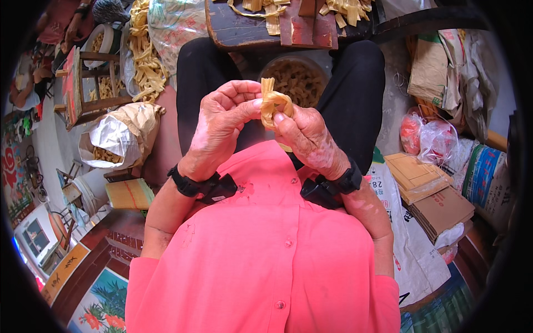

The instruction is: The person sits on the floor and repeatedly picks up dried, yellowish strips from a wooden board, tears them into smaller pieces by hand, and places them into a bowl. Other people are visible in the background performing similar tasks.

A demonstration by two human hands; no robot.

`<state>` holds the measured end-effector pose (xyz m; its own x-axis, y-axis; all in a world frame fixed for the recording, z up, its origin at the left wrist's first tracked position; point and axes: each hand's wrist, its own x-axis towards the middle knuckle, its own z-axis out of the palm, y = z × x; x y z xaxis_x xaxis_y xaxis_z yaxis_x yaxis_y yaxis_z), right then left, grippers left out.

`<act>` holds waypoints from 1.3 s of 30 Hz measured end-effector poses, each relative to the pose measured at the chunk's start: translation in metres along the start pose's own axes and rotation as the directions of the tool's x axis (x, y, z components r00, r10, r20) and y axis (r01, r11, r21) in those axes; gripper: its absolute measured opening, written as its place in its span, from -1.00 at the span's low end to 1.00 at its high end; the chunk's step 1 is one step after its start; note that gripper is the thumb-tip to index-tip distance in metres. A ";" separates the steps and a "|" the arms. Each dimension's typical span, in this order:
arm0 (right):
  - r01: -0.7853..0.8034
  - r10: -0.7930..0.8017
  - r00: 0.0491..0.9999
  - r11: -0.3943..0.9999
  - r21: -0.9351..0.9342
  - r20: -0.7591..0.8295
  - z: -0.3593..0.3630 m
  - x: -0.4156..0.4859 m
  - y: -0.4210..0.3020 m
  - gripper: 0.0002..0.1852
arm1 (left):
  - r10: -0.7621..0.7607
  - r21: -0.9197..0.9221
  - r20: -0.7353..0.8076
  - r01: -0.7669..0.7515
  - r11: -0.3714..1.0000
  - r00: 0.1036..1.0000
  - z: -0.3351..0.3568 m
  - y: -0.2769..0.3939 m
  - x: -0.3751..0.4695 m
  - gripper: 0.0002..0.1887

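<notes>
My left hand [227, 114] pinches the upright end of a tan, ribbed dried strip [275, 100] between thumb and fingers. My right hand [306, 135] grips the same strip, its thumb pressed against a twisted loop. A small part of the strip shows beneath my right hand. Below and beyond, between my knees, stands a round tub [316, 66] holding many short brown pieces [295, 81]. At the top, flat strips [352, 10] lie on a dark wooden board [245, 35], beside a reddish wooden block [308, 37] with an upright piece.
Left lie long tan strips [145, 62], a paper sack [139, 125] of brown pieces and a wooden stool [93, 83]. Another person's arm [75, 25] shows at upper left. Right are sacks [429, 70], plastic bags [433, 137] and stacked cardboard [443, 212].
</notes>
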<state>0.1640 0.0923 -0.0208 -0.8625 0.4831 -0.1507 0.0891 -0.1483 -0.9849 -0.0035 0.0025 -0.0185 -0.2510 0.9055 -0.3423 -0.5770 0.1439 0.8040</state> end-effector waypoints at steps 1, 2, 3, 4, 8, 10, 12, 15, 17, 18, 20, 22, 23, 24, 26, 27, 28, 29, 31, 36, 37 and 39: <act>0.015 -0.014 1.000 0.999 -0.033 0.024 -0.001 0.000 0.000 -0.74 | 0.003 0.019 0.021 -0.004 1.000 1.000 0.000 -0.001 0.001 -0.76; 0.031 -0.028 0.998 0.997 -0.065 0.049 -0.003 0.000 0.000 -0.75 | -0.010 0.040 0.000 0.010 0.999 1.000 0.003 0.000 -0.001 -0.82; 0.048 -0.043 0.997 0.996 -0.076 0.056 -0.004 0.000 0.001 -0.76 | 0.001 0.064 0.019 -0.003 0.998 1.000 0.005 0.001 -0.002 -0.82; 0.064 -0.059 0.996 0.994 -0.088 0.064 -0.004 0.000 0.001 -0.77 | 0.013 0.088 0.038 -0.016 0.996 0.999 0.006 0.001 -0.002 -0.81; 0.071 -0.067 0.997 0.993 -0.091 0.040 -0.001 -0.001 -0.004 -0.82 | 0.076 0.210 0.128 -0.102 0.972 0.989 0.015 0.009 -0.008 -0.81; 0.095 -0.089 0.995 0.986 -0.139 0.051 -0.002 -0.001 -0.005 -0.83 | 0.119 0.322 0.140 -0.159 0.933 0.983 0.015 0.007 -0.010 -0.82; 0.168 -0.157 0.985 0.966 -0.198 0.069 -0.002 -0.001 0.000 -0.81 | 0.204 0.333 0.160 -0.247 0.910 0.966 0.014 0.001 -0.008 -0.82; 0.251 -0.242 0.968 0.940 -0.231 0.064 -0.002 0.000 0.001 -0.79 | 0.300 0.332 0.188 -0.348 0.877 0.935 0.012 0.001 -0.006 -0.82; 0.273 -0.273 0.962 0.936 -0.222 0.030 0.001 -0.001 0.004 -0.76 | 0.295 0.288 0.202 -0.344 0.894 0.934 0.011 0.003 -0.005 -0.82; 0.285 -0.289 0.957 0.934 -0.216 0.014 0.002 -0.002 0.004 -0.74 | 0.264 0.251 0.206 -0.311 0.917 0.942 0.010 0.006 -0.006 -0.83; 0.156 -0.152 0.987 0.983 -0.092 0.043 0.000 -0.005 -0.010 -0.73 | 0.191 0.186 0.206 -0.230 0.955 0.960 0.011 0.011 -0.008 -0.84; 0.072 -0.072 0.995 0.997 -0.008 0.068 0.000 -0.007 -0.018 -0.72 | 0.145 0.075 0.232 -0.166 0.983 0.962 0.010 0.013 -0.010 -0.83; 0.058 -0.059 0.996 0.998 0.017 0.073 0.002 -0.007 -0.020 -0.72 | 0.123 0.020 0.247 -0.132 0.991 0.961 0.009 0.014 -0.011 -0.82; 0.043 -0.046 0.996 0.998 0.041 0.078 0.003 -0.008 -0.021 -0.72 | 0.088 -0.027 0.269 -0.084 0.996 0.959 0.008 0.014 -0.013 -0.80; 0.074 -0.078 0.992 0.996 0.049 0.101 0.004 -0.010 -0.021 -0.74 | 0.073 -0.130 0.311 -0.034 0.991 0.948 0.008 0.012 -0.014 -0.78; 0.106 -0.108 0.988 0.994 0.022 0.108 0.004 -0.010 -0.021 -0.74 | 0.068 -0.182 0.330 -0.007 0.983 0.942 0.007 0.011 -0.015 -0.76; 0.139 -0.138 0.984 0.990 -0.004 0.115 0.004 -0.011 -0.022 -0.75 | 0.045 -0.193 0.320 0.018 0.981 0.946 0.013 0.014 -0.016 -0.80; 0.190 -0.181 0.976 0.980 -0.061 0.119 0.005 -0.012 -0.021 -0.76 | 0.049 -0.229 0.372 0.040 0.972 0.927 0.013 0.013 -0.016 -0.82; 0.324 -0.311 0.944 0.936 -0.141 0.106 0.006 -0.012 -0.019 -0.76 | 0.064 -0.296 0.473 0.090 0.951 0.879 0.013 0.012 -0.016 -0.81; 0.524 -0.557 0.827 0.719 -0.457 0.073 0.001 -0.009 -0.011 -0.87 | 0.062 0.038 0.367 -0.082 0.996 0.928 0.021 0.026 -0.015 -0.95; 0.493 -0.536 0.841 0.705 -0.510 0.073 -0.003 -0.011 -0.014 -0.90 | 0.077 0.143 0.328 -0.130 0.981 0.942 0.019 0.025 -0.014 -0.91; 0.471 -0.538 0.836 0.607 -0.640 0.105 -0.007 -0.013 -0.014 -0.87 | 0.104 0.282 0.241 -0.172 0.944 0.965 0.016 0.021 -0.014 -0.89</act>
<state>0.1774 0.0943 -0.0061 -0.8215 0.3935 0.4128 -0.0333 0.6895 -0.7235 0.0002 -0.0012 0.0110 -0.1155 0.9849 -0.1293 -0.2819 0.0923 0.9550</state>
